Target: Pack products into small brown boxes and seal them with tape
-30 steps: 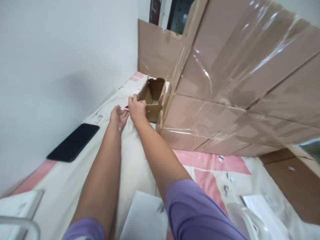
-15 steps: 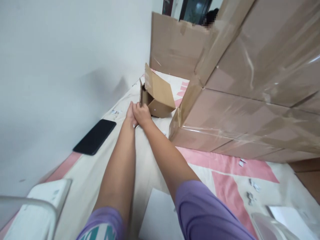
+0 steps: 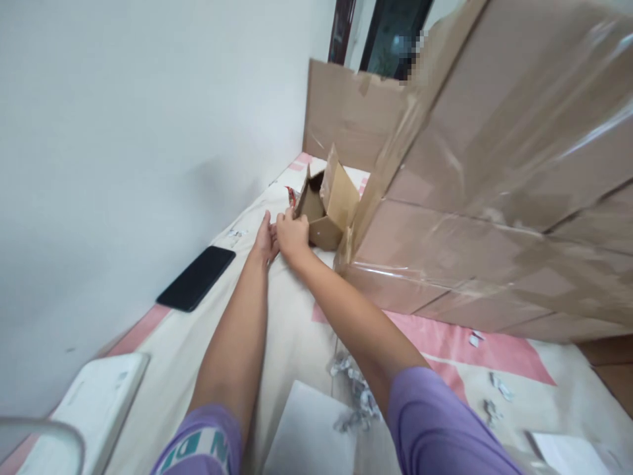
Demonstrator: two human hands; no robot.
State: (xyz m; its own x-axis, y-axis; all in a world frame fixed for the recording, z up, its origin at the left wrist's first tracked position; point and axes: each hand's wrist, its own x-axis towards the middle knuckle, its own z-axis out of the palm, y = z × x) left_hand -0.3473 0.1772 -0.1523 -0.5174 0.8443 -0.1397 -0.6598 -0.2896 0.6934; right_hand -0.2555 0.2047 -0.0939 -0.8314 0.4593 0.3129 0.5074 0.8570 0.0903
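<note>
The box (image 3: pixel 326 232) has swung round in the last half second. Its mouth then faced the left hand, with the flap (image 3: pixel 343 191) leaning over it; now the mouth opens upward and the flap stands up on the far right side. The box sits on the sheet (image 3: pixel 291 316), beside the near edge of the carton stack (image 3: pixel 445 231); whether the two touch, I cannot tell.

A red-tipped packet (image 3: pixel 291 196) now shows above the right hand (image 3: pixel 293 234), at the box's left rim. Half a second ago it was out of sight. Whether it lies inside, outside or in the fingers is not clear.

The right hand is narrow, its fingers curled at the near left corner of the box; what it grips, if anything, cannot be told. The left hand (image 3: pixel 266 239) is half curled just beside it, its fingertips partly hidden, so its hold cannot be told either. The two hands, bunched together half a second ago, now show more separately. For the work in hand, the turn seems to leave the inside of the box easier to reach.
</note>
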